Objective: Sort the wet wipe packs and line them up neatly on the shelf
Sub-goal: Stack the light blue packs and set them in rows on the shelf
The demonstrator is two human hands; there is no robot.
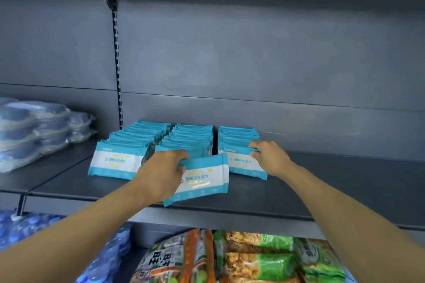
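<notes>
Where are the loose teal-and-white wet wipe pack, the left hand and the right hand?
Teal-and-white wet wipe pack (207,179): head view, white front panel.
Left hand (161,174): head view, back of hand.
Right hand (271,156): head view, back of hand.

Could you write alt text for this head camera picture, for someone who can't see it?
A person's left hand grips a teal-and-white wet wipe pack at the front of a grey shelf, while the right hand holds the right row of packs. Two more rows stand to its left.
</notes>
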